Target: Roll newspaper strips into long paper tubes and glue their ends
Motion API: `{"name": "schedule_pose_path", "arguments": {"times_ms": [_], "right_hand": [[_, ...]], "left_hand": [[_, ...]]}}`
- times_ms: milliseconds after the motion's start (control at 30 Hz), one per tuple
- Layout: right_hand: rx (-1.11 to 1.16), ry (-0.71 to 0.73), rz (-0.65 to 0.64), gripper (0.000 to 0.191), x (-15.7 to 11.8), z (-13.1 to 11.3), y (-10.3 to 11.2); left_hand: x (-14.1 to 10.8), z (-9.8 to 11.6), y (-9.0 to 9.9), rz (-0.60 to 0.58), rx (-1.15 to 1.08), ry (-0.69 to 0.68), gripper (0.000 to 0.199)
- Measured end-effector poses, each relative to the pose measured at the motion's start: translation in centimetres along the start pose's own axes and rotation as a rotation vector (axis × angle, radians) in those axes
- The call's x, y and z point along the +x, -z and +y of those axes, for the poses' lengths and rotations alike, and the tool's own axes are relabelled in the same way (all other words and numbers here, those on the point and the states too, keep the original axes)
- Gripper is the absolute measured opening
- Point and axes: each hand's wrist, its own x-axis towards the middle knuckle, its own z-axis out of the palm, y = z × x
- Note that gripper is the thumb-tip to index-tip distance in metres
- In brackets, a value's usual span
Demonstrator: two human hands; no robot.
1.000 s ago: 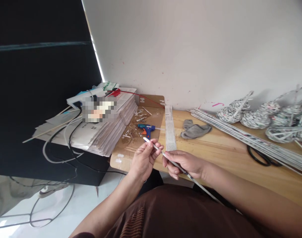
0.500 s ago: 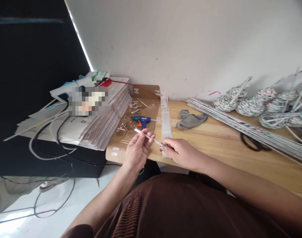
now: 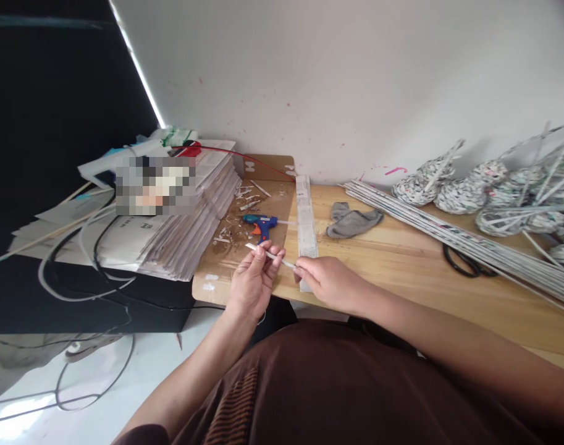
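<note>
A thin white paper stick (image 3: 288, 264) is held between both hands, over the front edge of the table. My left hand (image 3: 252, 279) pinches it near its left part, palm turned up, with the tip poking out past the thumb. The fingers of my right hand (image 3: 325, 281) are closed on its right end. Just behind my left hand, a blue glue gun (image 3: 263, 226) lies on a brown board (image 3: 282, 213). Beside it, a folded newspaper strip (image 3: 306, 216) lies on the wooden table, partly behind the right fingers.
Stacked paper sheets (image 3: 193, 228) with cables stand at the left. Paper scraps (image 3: 250, 203) litter the board. A grey cloth (image 3: 353, 222), long paper sticks (image 3: 425, 225), black scissors handles (image 3: 460, 262) and woven paper bundles (image 3: 462, 188) lie to the right.
The view has shifted slightly, so things on the table appear further left. My right hand has come a little closer to my left hand along the stick.
</note>
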Motion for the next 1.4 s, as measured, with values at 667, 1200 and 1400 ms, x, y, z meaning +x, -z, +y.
{"name": "schedule_pose_path", "arguments": {"times_ms": [667,1200,1400], "right_hand": [[0.288,-0.076,-0.074,0.036,0.5,-0.2,-0.9],[0.452,-0.181,-0.252,0.038,1.2,-0.1,-1.0],[0.002,-0.004,-0.042,0.036,0.6,-0.6,-1.3]], "left_hand": [[-0.2,0.1,0.0,-0.006,-0.036,0.005,0.01],[-0.3,0.3,0.2,-0.015,-0.052,0.018,0.012],[-0.1,0.2,0.2,-0.006,-0.064,0.006,0.014]]}}
